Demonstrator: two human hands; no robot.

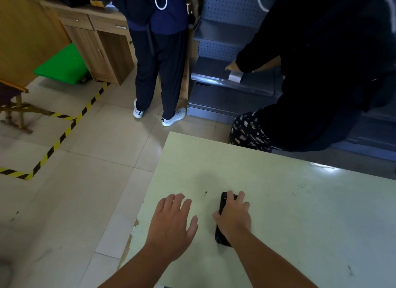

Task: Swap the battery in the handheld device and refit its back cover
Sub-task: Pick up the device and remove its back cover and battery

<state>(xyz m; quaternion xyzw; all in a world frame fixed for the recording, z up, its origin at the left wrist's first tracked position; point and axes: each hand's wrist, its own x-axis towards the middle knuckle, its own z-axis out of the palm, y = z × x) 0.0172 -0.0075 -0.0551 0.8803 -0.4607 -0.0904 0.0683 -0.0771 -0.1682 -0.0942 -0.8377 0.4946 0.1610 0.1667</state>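
Two bare hands, right hand (234,218) grip clasping black handheld device (222,204), left hand (172,220) spread, pale table (300,212).

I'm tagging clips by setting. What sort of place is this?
Probably a workshop or stockroom: grey metal pegboard shelving, yellow-and-black hazard tape on the tiled floor, and a worn pale worktable where the right hand rests on a black handheld device.

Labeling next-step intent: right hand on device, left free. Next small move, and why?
Probably lift the black handheld device off the table: the right hand wraps it while it lies flat, and the left hand hovers open beside it, holding nothing.
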